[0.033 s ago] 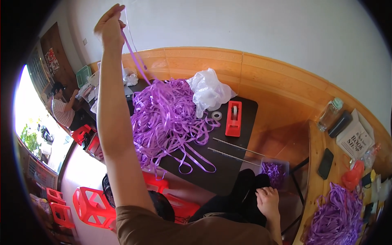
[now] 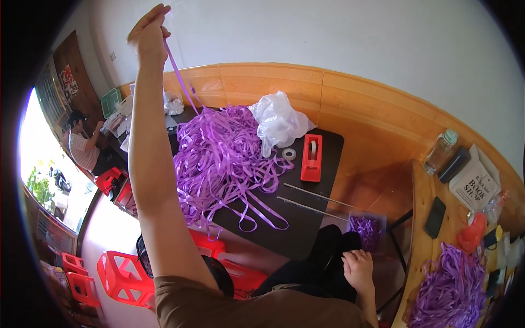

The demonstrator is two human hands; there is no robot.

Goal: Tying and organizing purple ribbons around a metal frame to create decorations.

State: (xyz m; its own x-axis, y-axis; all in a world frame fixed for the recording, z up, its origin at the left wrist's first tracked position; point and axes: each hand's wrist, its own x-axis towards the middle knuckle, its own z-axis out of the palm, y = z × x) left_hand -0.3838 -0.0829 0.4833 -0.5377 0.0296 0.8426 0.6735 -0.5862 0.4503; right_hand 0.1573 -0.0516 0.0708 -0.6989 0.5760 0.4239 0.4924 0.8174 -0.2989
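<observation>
On the dark rectangular table (image 2: 320, 218) heaped with tangled purple ribbon (image 2: 221, 158), the left hand (image 2: 149, 30) pinches one purple ribbon strand (image 2: 183, 82) aloft, apparently mid-separation, while the right hand (image 2: 358, 269) rests loosely open on the lap.

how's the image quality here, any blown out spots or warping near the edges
Head view: the bright window at far left is blown out to white; the long orange wooden wall panel bends in an arc from fisheye distortion; corners fall to black vignette. The raised left hand pinching a thin purple ribbon strip looks stretched near the rim. The purple ribbon pile at centre stays sharp.
</observation>
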